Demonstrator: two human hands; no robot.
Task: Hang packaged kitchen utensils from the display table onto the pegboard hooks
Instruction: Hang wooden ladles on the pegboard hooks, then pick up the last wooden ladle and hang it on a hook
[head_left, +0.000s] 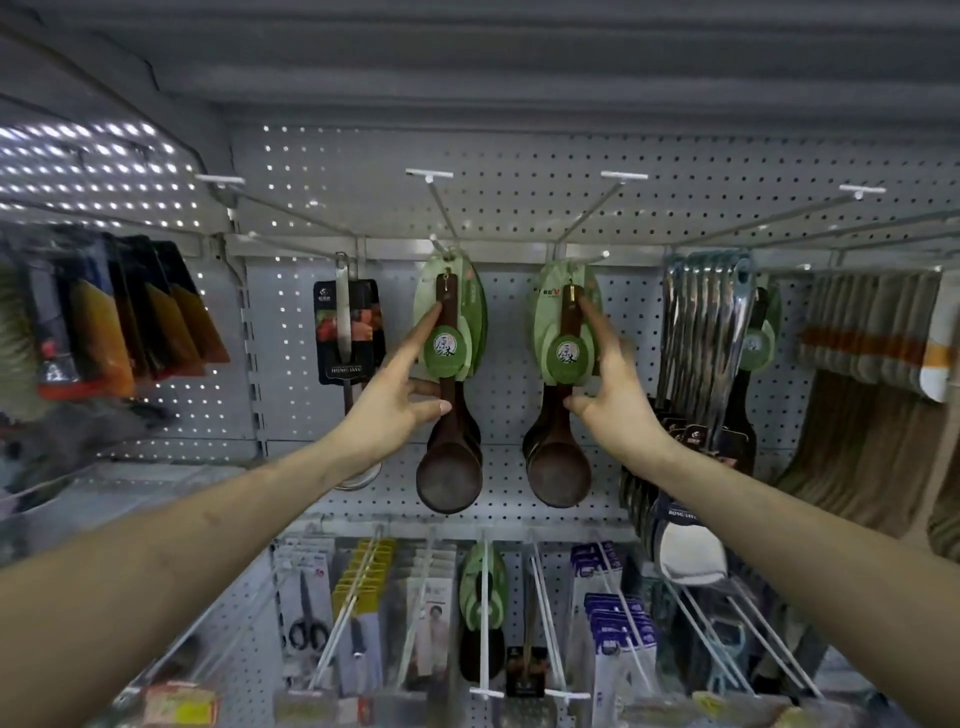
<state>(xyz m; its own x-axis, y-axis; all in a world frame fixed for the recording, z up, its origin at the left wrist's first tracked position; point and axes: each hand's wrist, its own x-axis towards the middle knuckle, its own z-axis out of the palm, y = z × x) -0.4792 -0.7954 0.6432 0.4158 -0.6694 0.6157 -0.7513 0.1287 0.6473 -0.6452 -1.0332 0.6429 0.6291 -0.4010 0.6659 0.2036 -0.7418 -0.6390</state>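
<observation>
Green leaf-shaped cards back two packs of dark wooden spoons hanging side by side at the centre of the frame, each on its own wire hook from the grey pegboard (519, 182). Both carry a round green label with two white brush-written characters, and more packs hang behind each. On the left spoon pack (449, 467), the left hand (387, 410) lays its index finger straight up the handle while thumb and another finger pinch the neck just under the label. On the right spoon pack (558, 478), the right hand (618, 395) runs its index finger up the handle, the thumb tip pressed on the neck and the other fingers curled round the card's right edge. Red letters "RE" show on a card behind the right pack; the rest is covered. Left of centre, a black card (348, 332) holding a steel utensil reads "HONG" at its foot, the following letters too small to make out. Steel ladles (701, 322) crowd the right, their lower black cards bearing white lettering that is partly hidden. Orange-and-black packs (119, 322) at upper left and beige goods (872, 364) at far right are blurred. Scissors (306, 618) hang at lower left; the bottom-row labels are unreadable.
</observation>
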